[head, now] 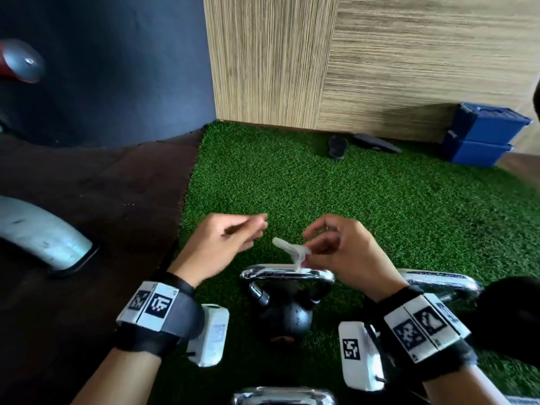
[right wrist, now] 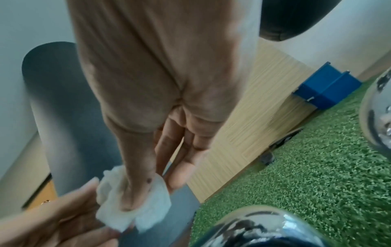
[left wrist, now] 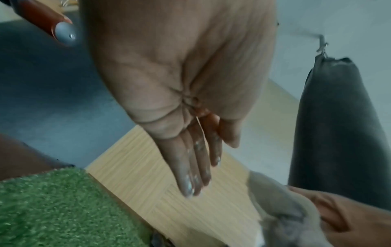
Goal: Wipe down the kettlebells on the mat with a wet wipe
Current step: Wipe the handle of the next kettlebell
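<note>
Hands hover side by side above the green mat (head: 380, 200), each wrist strapped with a black band carrying white marker blocks. Right hand (head: 344, 247) pinches a crumpled white wipe (head: 292, 249) between thumb and fingers; the wrist view shows the thumb pressed into the wad while the other fingers (right wrist: 182, 167) lie fairly straight beside it. The wipe's lower end hangs just over the chrome handle of the middle kettlebell (head: 283, 314), and whether it touches the metal cannot be told. Left hand (head: 225, 241) is near the wipe but apart from it, holding nothing; from the head view its fingers look loosely bent, from its own wrist view they lie straight and close together (left wrist: 190, 167), with pale flecks on the tips.

Kettlebells in view count three: the middle one with a black ball and shiny handle, standing on the mat below the hands; a second (head: 438, 280) to the right, mostly hidden behind the right wrist; a third (head: 283, 397) at the bottom edge, only its handle showing.

Two blue boxes (head: 485, 135) stand stacked at the mat's far right corner against the wooden wall (head: 380, 54). Two dark items (head: 339, 146) lie on the mat near that wall, too small to identify.
</note>
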Motion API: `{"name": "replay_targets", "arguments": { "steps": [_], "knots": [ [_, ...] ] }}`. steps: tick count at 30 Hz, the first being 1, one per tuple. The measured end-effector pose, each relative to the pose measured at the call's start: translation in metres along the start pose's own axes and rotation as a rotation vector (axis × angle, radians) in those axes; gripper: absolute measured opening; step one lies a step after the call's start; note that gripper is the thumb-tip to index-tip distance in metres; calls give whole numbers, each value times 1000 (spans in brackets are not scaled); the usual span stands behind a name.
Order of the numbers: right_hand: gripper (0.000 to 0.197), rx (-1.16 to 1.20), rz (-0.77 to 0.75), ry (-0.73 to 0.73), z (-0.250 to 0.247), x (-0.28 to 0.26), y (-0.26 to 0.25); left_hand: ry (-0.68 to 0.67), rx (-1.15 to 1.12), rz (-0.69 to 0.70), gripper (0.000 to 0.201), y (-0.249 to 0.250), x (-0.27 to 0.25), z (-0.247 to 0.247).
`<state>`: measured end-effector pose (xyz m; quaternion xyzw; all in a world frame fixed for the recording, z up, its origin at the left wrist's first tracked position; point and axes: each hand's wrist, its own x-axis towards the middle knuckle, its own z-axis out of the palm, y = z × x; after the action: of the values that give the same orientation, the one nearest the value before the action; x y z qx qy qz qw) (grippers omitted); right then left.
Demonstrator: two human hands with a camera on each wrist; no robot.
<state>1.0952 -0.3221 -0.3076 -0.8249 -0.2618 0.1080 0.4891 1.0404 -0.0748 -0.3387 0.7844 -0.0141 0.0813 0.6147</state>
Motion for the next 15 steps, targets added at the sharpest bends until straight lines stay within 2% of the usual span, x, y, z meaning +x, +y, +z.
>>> {"name": "replay_targets", "arguments": {
  "steps": [2, 6, 11, 12, 15],
  "knots": [
    [41, 22, -51, 29, 6, 0, -7, -117, -65, -32, 48, 11, 3, 10],
    [41, 33, -125, 134, 14, -1, -13, -245, -143, -76, 46, 10, 3, 19],
    [42, -115, -200, 313, 25, 1, -12, -260, -169, -21, 43, -2, -1, 22],
    [43, -140, -199, 289, 24, 1, -11, -260, -129, 6, 39, -2, -2, 21],
    [60, -75, -97, 68, 7, -2, -3, -232, 15, 90, 30, -2, -2, 16]
  ]
}}
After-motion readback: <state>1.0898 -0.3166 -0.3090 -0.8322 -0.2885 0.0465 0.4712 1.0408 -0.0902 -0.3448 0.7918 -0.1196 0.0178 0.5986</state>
